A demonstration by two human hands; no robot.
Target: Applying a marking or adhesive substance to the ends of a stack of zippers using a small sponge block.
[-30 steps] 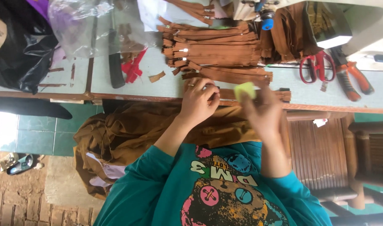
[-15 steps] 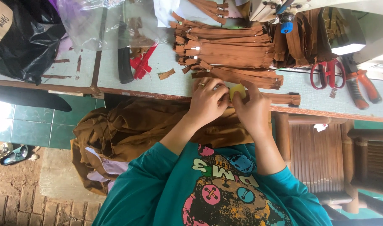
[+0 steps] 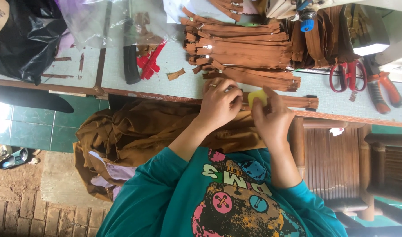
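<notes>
My left hand [image 3: 219, 104], a ring on one finger, presses down on a brown zipper [image 3: 297, 102] that lies along the front edge of the pale blue table [image 3: 183, 85]. Right beside it, my right hand [image 3: 273, 120] pinches a small yellow block [image 3: 256, 97] and holds it against the same zipper. The two hands almost touch. Brown fabric [image 3: 135, 131] is bunched on my lap below the table edge.
A heap of brown zippers [image 3: 240, 48] lies just beyond my hands. Red scissors [image 3: 345, 75] and orange-handled pliers [image 3: 383, 90] lie to the right. Red scraps [image 3: 149, 65], a black tool [image 3: 130, 66], a clear bag [image 3: 100, 22] and a black bag [image 3: 21, 39] are to the left. A wooden chair [image 3: 332, 149] stands at the right.
My right hand, earlier held apart with the yellow block, has come in beside my left hand at the table edge. The view has shifted slightly.
</notes>
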